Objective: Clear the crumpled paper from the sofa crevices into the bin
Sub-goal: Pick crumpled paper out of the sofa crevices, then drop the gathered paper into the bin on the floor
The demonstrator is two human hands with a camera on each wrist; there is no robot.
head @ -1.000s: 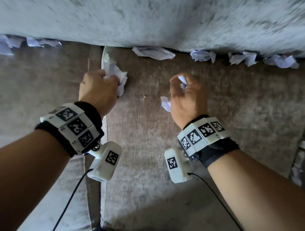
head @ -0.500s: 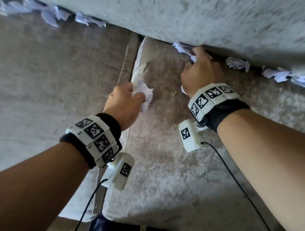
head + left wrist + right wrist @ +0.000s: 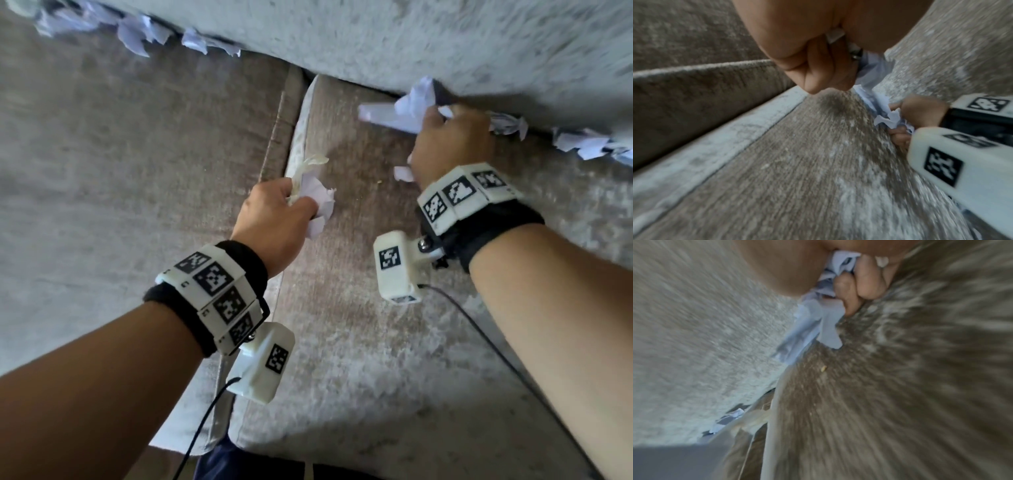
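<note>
Grey velvety sofa here, and the job is mid-harvest: both hands are already loaded with paper. The right hand (image 3: 452, 144) is up at the back edge of the seat cushion (image 3: 376, 342), fingers curled tight round a wad of crumpled paper (image 3: 404, 109) right at the crevice under the backrest (image 3: 411, 41). Can't tell for sure whether that wad is fully free of the gap or its tail is still tucked in. The left hand (image 3: 274, 222) is clenched round its own clump of paper (image 3: 318, 202) at the left edge of that cushion, just beside the seam between the two seat cushions.

So I'd say the step is pulling scraps out and hoarding them in the fists. Next move probably calls for a clean tug away from the backrest, then either grabbing more or hauling it all to the bin, which isn't in any view, so no idea which way that trip goes.

Plenty left: more scraps (image 3: 582, 144) are wedged along the back edge to the right of the right hand, and another row (image 3: 137, 31) sits along the back of the neighbouring cushion (image 3: 120, 171). Full fists are the main obstacle; bits could drop. Some crumbs on the fabric too.
</note>
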